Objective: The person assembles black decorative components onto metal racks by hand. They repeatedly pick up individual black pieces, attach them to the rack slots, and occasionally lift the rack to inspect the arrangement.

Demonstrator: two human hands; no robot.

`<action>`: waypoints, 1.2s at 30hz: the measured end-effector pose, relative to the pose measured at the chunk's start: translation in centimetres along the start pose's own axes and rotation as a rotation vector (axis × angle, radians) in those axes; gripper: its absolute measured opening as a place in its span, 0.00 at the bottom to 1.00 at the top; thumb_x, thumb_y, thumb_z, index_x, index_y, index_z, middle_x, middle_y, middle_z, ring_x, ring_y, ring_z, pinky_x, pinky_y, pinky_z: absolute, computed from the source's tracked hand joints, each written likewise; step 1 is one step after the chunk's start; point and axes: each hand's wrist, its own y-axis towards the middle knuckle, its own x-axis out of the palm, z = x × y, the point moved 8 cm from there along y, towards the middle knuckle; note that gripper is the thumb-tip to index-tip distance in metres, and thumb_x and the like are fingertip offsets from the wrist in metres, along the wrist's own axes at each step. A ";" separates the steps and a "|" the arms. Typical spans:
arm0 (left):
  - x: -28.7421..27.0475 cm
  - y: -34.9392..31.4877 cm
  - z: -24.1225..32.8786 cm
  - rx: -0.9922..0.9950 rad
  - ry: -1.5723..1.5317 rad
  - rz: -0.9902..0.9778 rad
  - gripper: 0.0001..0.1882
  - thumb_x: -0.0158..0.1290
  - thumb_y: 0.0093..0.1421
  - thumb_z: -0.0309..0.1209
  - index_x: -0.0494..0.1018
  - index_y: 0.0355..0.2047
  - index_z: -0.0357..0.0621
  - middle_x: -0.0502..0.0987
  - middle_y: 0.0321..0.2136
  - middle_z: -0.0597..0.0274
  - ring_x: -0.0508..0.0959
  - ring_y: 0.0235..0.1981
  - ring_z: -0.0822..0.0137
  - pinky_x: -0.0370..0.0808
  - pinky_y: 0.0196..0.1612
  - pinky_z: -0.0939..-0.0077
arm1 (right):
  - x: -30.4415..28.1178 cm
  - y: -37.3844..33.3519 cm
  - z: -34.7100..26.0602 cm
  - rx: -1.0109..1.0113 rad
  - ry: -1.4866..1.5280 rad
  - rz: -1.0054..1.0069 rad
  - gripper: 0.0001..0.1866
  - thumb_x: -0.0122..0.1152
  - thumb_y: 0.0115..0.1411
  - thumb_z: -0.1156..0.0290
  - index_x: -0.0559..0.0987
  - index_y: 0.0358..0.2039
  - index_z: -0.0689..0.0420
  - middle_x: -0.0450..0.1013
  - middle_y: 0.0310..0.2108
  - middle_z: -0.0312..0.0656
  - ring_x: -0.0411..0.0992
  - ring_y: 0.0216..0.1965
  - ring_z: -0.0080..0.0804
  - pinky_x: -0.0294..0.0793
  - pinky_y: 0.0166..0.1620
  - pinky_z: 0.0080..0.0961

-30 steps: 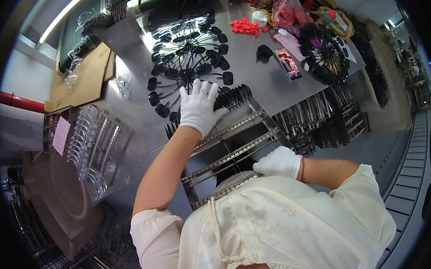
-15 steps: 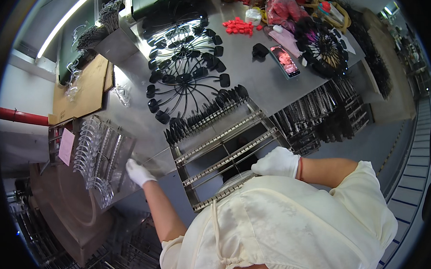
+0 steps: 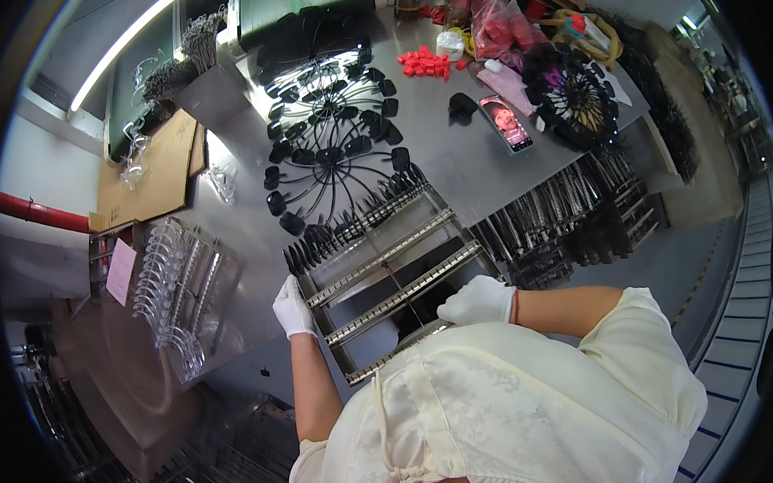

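Observation:
A metal rack [image 3: 402,285] with notched crossbars slopes from the bench edge toward my body. Black paddle-shaped pieces on thin stems [image 3: 357,222] stand in a row along its far bar. My left hand [image 3: 296,308], in a white glove, is closed at the rack's left side rail, near the row's left end. The gloved right hand [image 3: 478,301] is curled into a fist at the rack's near right side; its fingertips are hidden. Beyond the row, more black stemmed pieces [image 3: 330,159] lie fanned out on the metal bench [image 3: 441,154].
At left stands a rack of clear curved pieces [image 3: 176,285], with a pink paper [image 3: 121,270] beside it. Cardboard [image 3: 150,178] leans behind. A phone [image 3: 505,124], red small pieces [image 3: 425,62] and a round black bundle [image 3: 570,95] lie at the back right. Loaded racks [image 3: 566,214] hang below the bench edge.
My left hand has moved right, from beside the clear pieces to the rack's left rail. The rack and my right hand have shifted slightly left.

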 end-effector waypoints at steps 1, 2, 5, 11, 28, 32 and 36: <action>0.1 0.2 0.1 0.011 -0.035 -0.003 0.22 0.54 0.72 0.39 0.80 0.50 0.28 0.86 0.41 0.52 0.82 0.41 0.68 0.77 0.49 0.72 | 0.6 0.4 0.5 -0.018 0.020 0.029 0.19 0.55 0.65 0.51 0.79 0.31 0.55 0.79 0.24 0.45 0.80 0.27 0.51 0.78 0.31 0.47; 0.3 0.5 0.2 0.028 -0.073 -0.009 0.21 0.53 0.72 0.39 0.80 0.50 0.29 0.86 0.41 0.51 0.83 0.41 0.66 0.77 0.49 0.71 | 1.3 0.8 1.2 -0.023 0.020 0.067 0.21 0.55 0.65 0.48 0.79 0.30 0.55 0.78 0.23 0.45 0.80 0.27 0.51 0.78 0.31 0.47; -0.1 1.2 1.5 0.195 0.257 0.092 0.20 0.51 0.72 0.39 0.80 0.50 0.34 0.85 0.40 0.46 0.84 0.41 0.58 0.77 0.50 0.68 | 2.2 2.2 2.7 -0.043 -0.007 0.104 0.27 0.55 0.64 0.40 0.81 0.28 0.53 0.80 0.26 0.47 0.80 0.29 0.51 0.79 0.35 0.46; 0.0 -0.1 3.7 0.295 0.409 -0.018 0.22 0.48 0.70 0.36 0.74 0.58 0.35 0.82 0.45 0.39 0.82 0.48 0.46 0.76 0.54 0.58 | -9.4 3.3 10.1 0.215 0.457 1.012 0.15 0.68 0.61 0.57 0.83 0.40 0.54 0.79 0.30 0.46 0.79 0.30 0.44 0.79 0.36 0.37; -0.2 -4.0 3.2 0.063 0.609 0.033 0.23 0.56 0.59 0.33 0.78 0.56 0.53 0.83 0.37 0.41 0.82 0.39 0.40 0.78 0.46 0.49 | -22.0 31.0 27.6 0.367 0.784 0.640 0.29 0.67 0.60 0.49 0.82 0.51 0.60 0.83 0.42 0.46 0.82 0.38 0.34 0.79 0.46 0.30; 2.4 -1.8 6.0 0.036 0.778 -0.199 0.22 0.57 0.60 0.39 0.77 0.55 0.49 0.82 0.39 0.37 0.80 0.43 0.36 0.78 0.48 0.48 | -20.6 41.4 40.0 0.533 0.566 0.562 0.27 0.66 0.63 0.53 0.80 0.53 0.62 0.82 0.36 0.45 0.79 0.30 0.34 0.78 0.35 0.31; -2.0 -2.8 9.2 0.168 0.406 -0.197 0.16 0.58 0.67 0.32 0.79 0.50 0.35 0.84 0.32 0.58 0.82 0.32 0.70 0.79 0.38 0.75 | -25.5 43.0 33.8 0.130 -0.455 0.495 0.13 0.53 0.71 0.64 0.81 0.43 0.58 0.80 0.34 0.44 0.79 0.30 0.38 0.77 0.32 0.29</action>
